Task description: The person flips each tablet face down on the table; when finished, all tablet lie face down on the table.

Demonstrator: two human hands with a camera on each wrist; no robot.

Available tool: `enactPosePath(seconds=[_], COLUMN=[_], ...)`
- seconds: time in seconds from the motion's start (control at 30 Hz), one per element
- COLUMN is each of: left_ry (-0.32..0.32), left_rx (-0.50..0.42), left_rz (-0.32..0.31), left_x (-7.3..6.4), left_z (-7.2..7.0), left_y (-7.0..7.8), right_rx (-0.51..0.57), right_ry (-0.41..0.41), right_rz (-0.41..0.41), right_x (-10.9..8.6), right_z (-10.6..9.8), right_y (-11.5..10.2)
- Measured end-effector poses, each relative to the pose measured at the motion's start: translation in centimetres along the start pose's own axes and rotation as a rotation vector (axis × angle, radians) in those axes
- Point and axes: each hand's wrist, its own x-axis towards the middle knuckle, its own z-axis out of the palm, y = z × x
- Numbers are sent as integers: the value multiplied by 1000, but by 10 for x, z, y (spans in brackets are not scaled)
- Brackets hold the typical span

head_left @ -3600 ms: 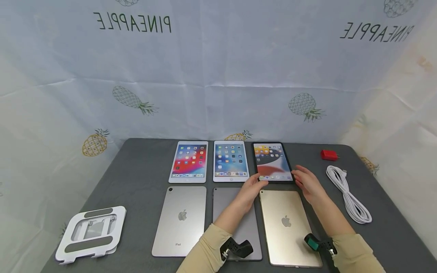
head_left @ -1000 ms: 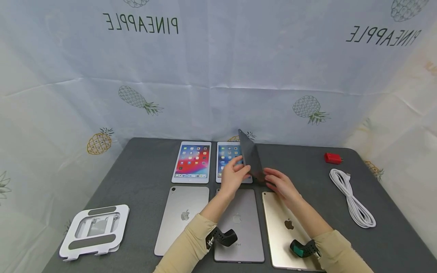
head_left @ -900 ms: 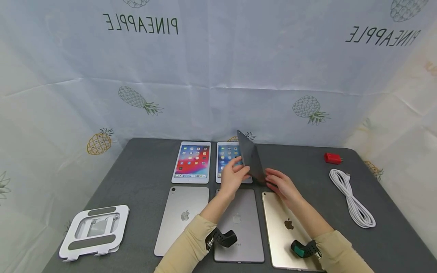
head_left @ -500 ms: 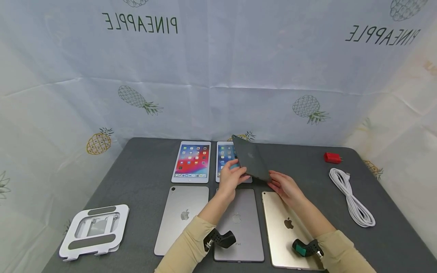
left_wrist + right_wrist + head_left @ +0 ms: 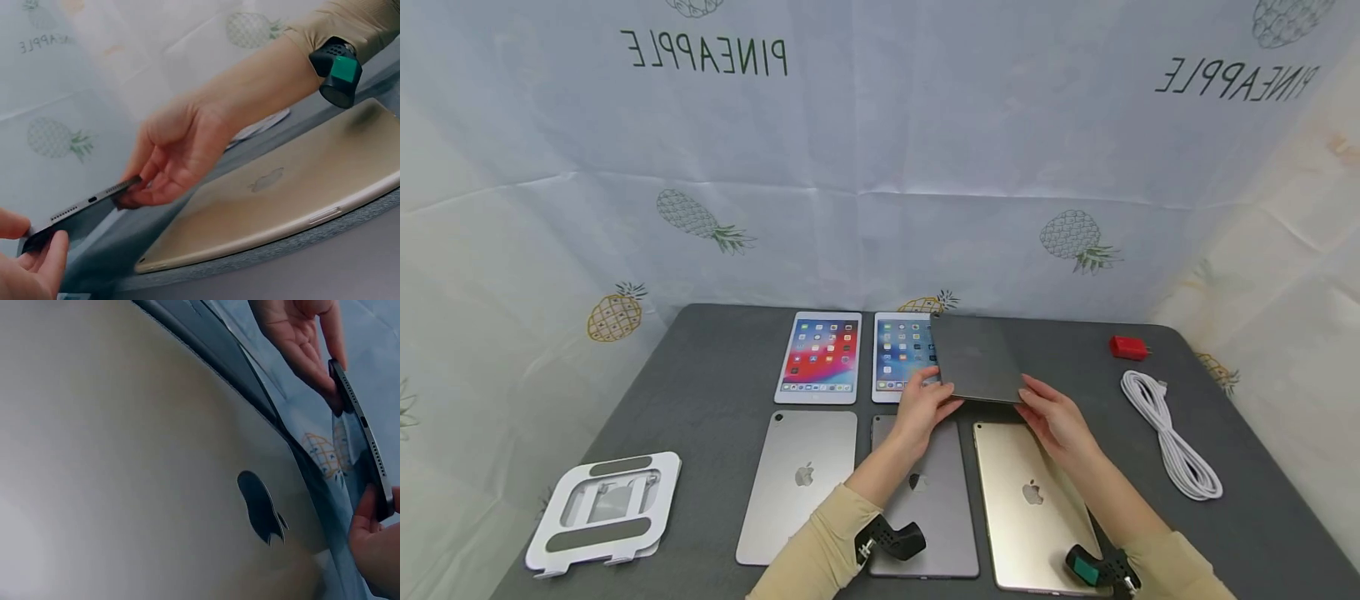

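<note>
A dark grey tablet is pinched at its near corners, its back turned upward and its screen downward. My left hand grips the near left corner, thumb above and fingers beneath. At the near right corner, my right hand holds it the same way. Both wrist views show the tablet's edge, with a port and speaker holes, off the table. It partly covers a white tablet with a lit screen. Below the hands lie a grey tablet and a gold tablet, backs up.
Another white tablet lies screen up at the back, with a silver tablet back up in front of it. A white folding stand is at left. At right lie a red charger plug and a coiled white cable.
The dark tablet first lay screen up on the table; both hands have lifted and turned it over. In the last second it has tipped from steeply slanted to nearly level, moving slightly right.
</note>
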Motion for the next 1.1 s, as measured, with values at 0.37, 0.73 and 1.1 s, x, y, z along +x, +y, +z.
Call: enactPosePath(seconds=[0.37,0.73,1.1], left_ry=[-73,-116,-146], left_rx=[135,321,791], left_rz=[-34,-12,122], left_x=[-6,-8,-1], left_z=[16,14,4], left_y=[-20,-20,-17], right_rx=[-9,-205,-895], right_ry=[-28,-6,-46], right_rz=[-92,-70,-146], right_x=[-24,-29,-23], right_z=[-35,-45,-51], right_y=[-3,-2,-5])
